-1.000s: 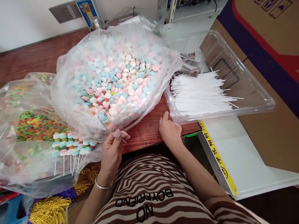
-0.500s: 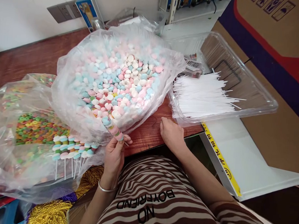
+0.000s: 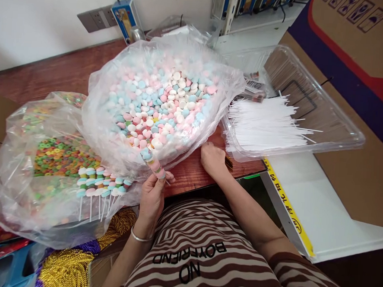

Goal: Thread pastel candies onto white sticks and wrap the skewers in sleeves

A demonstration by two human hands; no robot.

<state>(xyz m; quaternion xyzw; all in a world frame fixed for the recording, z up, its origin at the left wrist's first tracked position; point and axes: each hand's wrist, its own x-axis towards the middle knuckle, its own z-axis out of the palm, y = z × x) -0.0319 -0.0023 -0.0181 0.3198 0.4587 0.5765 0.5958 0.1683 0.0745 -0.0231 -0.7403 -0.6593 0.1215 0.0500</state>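
My left hand (image 3: 152, 192) grips the lower end of a candy skewer (image 3: 154, 163), a stick threaded with blue, pink, white and green pieces, apparently inside a clear wrapper. The skewer tilts over the front edge of a plastic bag (image 3: 101, 75) filled with pastel button-shaped candies (image 3: 178, 90). My right hand (image 3: 214, 160) is closed and rests low on the table, beside a small bundle of thin gold strips (image 3: 229, 164); its fingertips are hidden. To the left, several finished candy skewers (image 3: 103, 182) lie in a row on another bag (image 3: 19, 150) holding colourful ring candies (image 3: 64, 157).
A clear plastic tray (image 3: 334, 145) with many white sticks (image 3: 267, 126) stands at the right, near a large cardboard box (image 3: 342, 170). Gold bead strands (image 3: 70, 270) hang below the table's front left. A blue device (image 3: 124, 20) stands by the wall socket (image 3: 97, 18).
The view has shifted, moving the scene slightly to the right. My right hand has drawn left across the table, uncovering the gold strips. My left hand still holds the skewer.
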